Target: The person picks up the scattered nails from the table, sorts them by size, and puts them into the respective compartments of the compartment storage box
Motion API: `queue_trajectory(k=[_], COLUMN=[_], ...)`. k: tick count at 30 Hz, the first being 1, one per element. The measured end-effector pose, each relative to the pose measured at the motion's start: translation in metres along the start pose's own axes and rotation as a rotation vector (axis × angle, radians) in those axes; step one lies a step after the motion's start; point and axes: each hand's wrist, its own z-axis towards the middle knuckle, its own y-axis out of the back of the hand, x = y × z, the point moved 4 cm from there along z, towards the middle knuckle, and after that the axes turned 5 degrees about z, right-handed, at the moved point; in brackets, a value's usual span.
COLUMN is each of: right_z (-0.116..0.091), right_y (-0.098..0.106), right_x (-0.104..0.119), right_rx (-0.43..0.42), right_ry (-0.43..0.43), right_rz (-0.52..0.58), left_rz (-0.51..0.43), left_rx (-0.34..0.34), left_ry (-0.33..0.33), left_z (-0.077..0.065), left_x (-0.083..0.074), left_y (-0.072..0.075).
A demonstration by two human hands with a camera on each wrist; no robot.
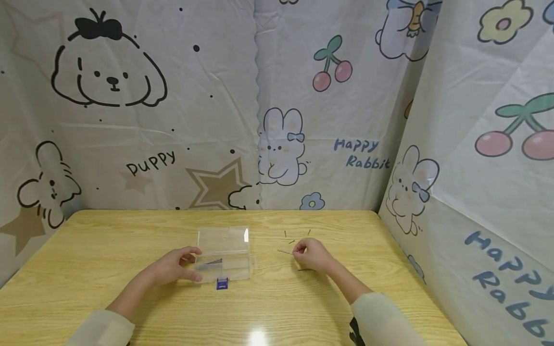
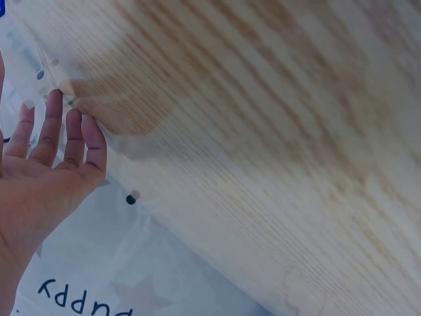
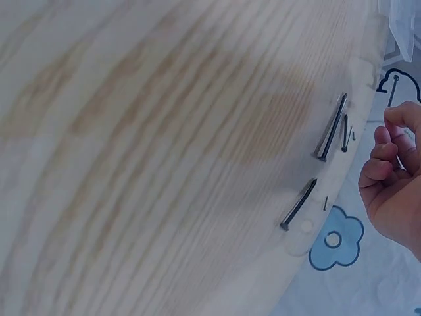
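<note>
A clear plastic box (image 1: 237, 278) sits on the table with its lid (image 1: 222, 240) raised at the back and a blue latch (image 1: 222, 284) at the front. My left hand (image 1: 179, 265) grips the box's left end, thumb at the front corner and fingers towards the back. Dark nails (image 1: 213, 262) lie in the left compartment. To the right of the box, my right hand (image 1: 312, 254) pinches a nail (image 3: 393, 91) between thumb and fingertip, its head pointing away from the hand. Beyond that hand lie loose nails, one (image 1: 285, 234) at the back; another nail (image 1: 306, 269) lies nearer me.
The wooden table (image 1: 143, 312) reaches back to a printed cloth (image 1: 212, 120) hanging behind it. More cloth (image 1: 489, 202) hangs along the right side. In the right wrist view, two larger nails, one nearer (image 3: 299, 204) and one farther (image 3: 332, 128), lie among smaller ones.
</note>
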Motion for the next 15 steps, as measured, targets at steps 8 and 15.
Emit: queue_trajectory(k=[8, 15], right_z=[0.007, 0.011], right_y=[-0.012, -0.023], right_x=[0.016, 0.031], right_rx=[0.031, 0.065], right_ry=[0.049, 0.096], right_rz=[-0.007, -0.015], left_rz=[-0.012, -0.010], left_rx=[-0.001, -0.003], left_ry=[0.001, 0.011], left_z=[0.000, -0.001], left_x=[0.000, -0.001], left_y=[0.000, 0.000])
